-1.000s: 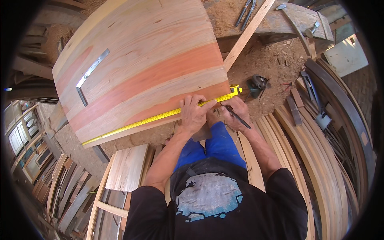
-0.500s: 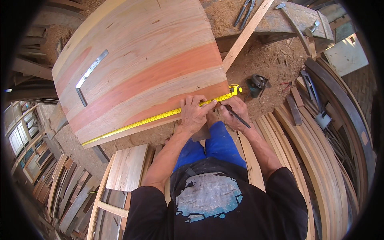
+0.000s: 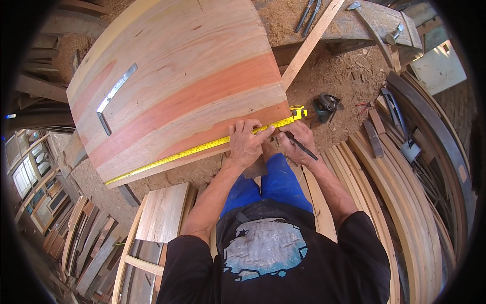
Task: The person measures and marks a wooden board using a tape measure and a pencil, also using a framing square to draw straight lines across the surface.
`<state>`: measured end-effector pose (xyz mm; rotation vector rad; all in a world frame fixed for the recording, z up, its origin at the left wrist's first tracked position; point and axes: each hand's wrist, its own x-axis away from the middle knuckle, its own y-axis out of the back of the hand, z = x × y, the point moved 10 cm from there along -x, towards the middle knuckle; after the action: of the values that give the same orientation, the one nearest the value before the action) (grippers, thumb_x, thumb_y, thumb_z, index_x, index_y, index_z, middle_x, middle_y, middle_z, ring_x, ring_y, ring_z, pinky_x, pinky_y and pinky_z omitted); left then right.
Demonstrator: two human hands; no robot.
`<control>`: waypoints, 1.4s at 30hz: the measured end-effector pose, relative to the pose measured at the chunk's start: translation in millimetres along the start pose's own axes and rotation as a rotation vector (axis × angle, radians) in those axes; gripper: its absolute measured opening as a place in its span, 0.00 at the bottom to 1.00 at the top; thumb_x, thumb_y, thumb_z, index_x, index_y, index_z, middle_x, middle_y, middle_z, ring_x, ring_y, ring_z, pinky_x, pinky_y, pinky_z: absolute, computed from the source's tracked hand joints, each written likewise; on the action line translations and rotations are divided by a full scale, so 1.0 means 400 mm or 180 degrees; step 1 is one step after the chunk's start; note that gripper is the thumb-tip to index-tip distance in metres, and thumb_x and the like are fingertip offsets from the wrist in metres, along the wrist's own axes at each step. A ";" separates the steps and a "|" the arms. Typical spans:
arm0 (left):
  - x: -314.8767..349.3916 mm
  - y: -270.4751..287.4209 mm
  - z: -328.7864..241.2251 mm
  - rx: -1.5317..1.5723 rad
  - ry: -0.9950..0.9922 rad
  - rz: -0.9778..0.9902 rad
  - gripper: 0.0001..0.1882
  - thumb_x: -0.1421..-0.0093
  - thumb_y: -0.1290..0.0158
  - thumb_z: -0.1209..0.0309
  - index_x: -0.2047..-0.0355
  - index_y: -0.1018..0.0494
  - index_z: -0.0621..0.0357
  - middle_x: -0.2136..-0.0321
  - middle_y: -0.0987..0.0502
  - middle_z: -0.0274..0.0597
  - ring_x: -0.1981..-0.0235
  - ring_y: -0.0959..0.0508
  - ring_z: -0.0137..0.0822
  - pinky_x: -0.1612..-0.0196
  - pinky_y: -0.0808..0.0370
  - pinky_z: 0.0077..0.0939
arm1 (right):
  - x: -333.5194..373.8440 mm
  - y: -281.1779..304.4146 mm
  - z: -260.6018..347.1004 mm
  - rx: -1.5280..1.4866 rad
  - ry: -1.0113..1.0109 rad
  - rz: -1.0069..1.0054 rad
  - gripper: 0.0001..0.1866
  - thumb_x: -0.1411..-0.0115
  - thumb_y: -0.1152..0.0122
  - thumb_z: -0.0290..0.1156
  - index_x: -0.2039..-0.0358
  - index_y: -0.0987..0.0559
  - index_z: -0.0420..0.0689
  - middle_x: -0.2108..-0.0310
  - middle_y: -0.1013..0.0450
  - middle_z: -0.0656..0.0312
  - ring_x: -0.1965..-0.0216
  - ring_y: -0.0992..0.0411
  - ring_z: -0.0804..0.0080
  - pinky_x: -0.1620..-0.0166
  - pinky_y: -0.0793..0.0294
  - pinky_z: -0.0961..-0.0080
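Observation:
A broad wooden panel (image 3: 197, 96) with red and pale grain lies in front of me. Along its near edge stretches the yellow blade of a tape measure (image 3: 190, 152), its case just past the right corner. My left hand (image 3: 244, 145) rests over the near edge with bent fingers, its thumb holding the blade against the wood. Closed around a black pen (image 3: 305, 147), my right hand (image 3: 295, 138) is beside the left thumb at the blade. The pen's back end points towards my right wrist; fingers hide its tip. A metal square (image 3: 115, 93) lies on the panel's left half.
A circular saw (image 3: 328, 105) stands on the sawdust-covered ground to the right. Long curved boards (image 3: 390, 192) are stacked beside my right arm. A hammer (image 3: 369, 30) and pincers (image 3: 308, 15) lie at the far right. Wooden offcuts (image 3: 96, 243) fill the lower left.
The view shifts very slightly. Both hands, the tape measure and the pen keep practically the same places.

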<state>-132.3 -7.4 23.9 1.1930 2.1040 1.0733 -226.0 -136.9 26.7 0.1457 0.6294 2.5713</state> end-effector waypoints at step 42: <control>-0.016 -0.005 -0.010 -0.0119 -0.0093 -0.0001 0.29 0.55 0.39 0.80 0.55 0.14 0.30 0.60 0.26 0.33 0.55 0.28 0.42 0.53 0.38 0.41 | 0.014 -0.111 -0.489 -0.3390 -0.3156 0.0654 0.21 0.30 0.38 0.42 0.43 0.22 0.43 0.49 0.21 0.57 0.48 0.23 0.64 0.44 0.22 0.59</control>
<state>-133.0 -15.2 24.8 1.1834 2.0532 1.0841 -253.3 -179.4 -167.4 1.0187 -1.1080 2.2343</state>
